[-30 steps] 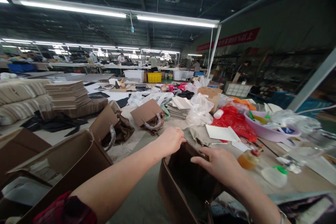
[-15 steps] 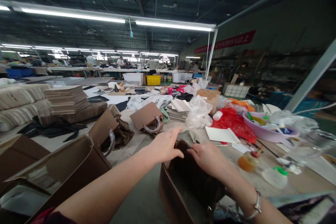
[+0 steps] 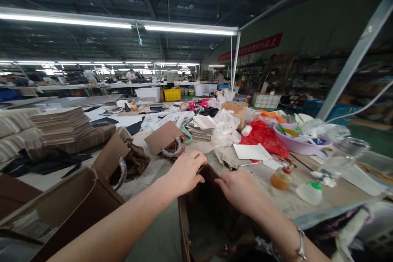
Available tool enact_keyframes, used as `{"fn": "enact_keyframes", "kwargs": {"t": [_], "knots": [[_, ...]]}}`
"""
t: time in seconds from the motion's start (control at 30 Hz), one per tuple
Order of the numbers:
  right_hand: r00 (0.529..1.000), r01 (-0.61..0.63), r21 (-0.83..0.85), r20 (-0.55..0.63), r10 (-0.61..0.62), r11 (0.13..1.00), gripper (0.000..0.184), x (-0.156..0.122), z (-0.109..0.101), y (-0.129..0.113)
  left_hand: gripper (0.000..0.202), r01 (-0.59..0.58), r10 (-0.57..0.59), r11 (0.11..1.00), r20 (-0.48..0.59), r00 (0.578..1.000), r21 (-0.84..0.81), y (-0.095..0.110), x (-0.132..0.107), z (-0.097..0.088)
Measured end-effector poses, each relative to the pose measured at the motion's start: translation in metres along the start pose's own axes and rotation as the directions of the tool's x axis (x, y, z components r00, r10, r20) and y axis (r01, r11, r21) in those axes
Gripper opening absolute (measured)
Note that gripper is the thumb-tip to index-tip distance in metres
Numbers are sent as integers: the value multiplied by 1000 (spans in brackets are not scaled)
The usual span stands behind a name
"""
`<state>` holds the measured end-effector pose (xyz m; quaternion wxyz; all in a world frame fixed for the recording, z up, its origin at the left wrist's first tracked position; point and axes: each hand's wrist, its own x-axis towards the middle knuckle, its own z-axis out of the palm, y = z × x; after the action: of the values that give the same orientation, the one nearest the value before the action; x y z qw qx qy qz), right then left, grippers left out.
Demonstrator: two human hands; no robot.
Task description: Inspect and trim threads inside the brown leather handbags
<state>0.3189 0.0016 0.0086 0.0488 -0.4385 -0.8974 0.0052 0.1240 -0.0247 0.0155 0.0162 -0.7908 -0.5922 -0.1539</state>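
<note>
An open-topped brown bag [image 3: 211, 217] stands in front of me, with its dark inside facing up. My left hand [image 3: 188, 172] is closed at the far left corner of the bag's rim, thumb on the inner side and fingers bent over the edge. On the right side of the rim, my right hand [image 3: 241, 190] grips the wall, its thumb inside and its other fingers hidden behind. Left of my forearm sits another open brown bag [image 3: 107, 192] with pale paper in it. Two smaller brown bag pieces with wrapped handles, one a flat panel [image 3: 162, 137], lie beyond my left hand.
Stacked brown boards [image 3: 61, 125] stand at left. At right are a red plastic bag [image 3: 264, 139], a lilac basin [image 3: 294, 145], a jar of amber liquid [image 3: 281, 178] and a green-capped bottle [image 3: 310, 192]. A metal post [image 3: 353, 61] rises at the right edge.
My left hand's fingers, stretched out before, have curled down over the bag's rim. The bag's mouth has turned a little toward me. The whole view has shifted slightly to the right.
</note>
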Motion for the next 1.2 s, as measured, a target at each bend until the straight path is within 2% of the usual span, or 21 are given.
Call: {"fn": "enact_keyframes", "kwargs": {"t": [0.1, 0.17, 0.33, 0.63, 0.93, 1.1, 1.2], "knots": [[1000, -3, 8, -14, 3, 1000, 33, 2, 2, 4, 17, 12, -13, 1000, -64, 998, -9, 4, 6, 10], [1000, -6, 7, -25, 6, 1000, 34, 1, 2, 6, 11, 20, -21, 1000, -69, 997, -13, 1, 9, 14], [1000, -7, 7, -22, 7, 1000, 36, 1, 4, 9, 16, 53, -53, 998, -21, 998, 17, -5, 13, 16], [1000, -12, -19, -9, 11, 1000, 33, 4, 3, 9, 20, 120, -111, 987, -82, 990, 107, 9, 15, 16], [1000, -8, 56, -3, 8, 998, 25, 3, -2, 7, 24, 173, -168, 977, -47, 985, 128, 12, 18, 18], [1000, -21, 112, 13, 20, 994, 42, 5, -9, 4, 23, 210, -207, 969, -39, 978, 129, 13, 19, 18], [1000, 5, 113, -20, -3, 994, 38, 12, -9, 1, 22, 222, -219, 966, -41, 975, 130, 13, 19, 20]]}}
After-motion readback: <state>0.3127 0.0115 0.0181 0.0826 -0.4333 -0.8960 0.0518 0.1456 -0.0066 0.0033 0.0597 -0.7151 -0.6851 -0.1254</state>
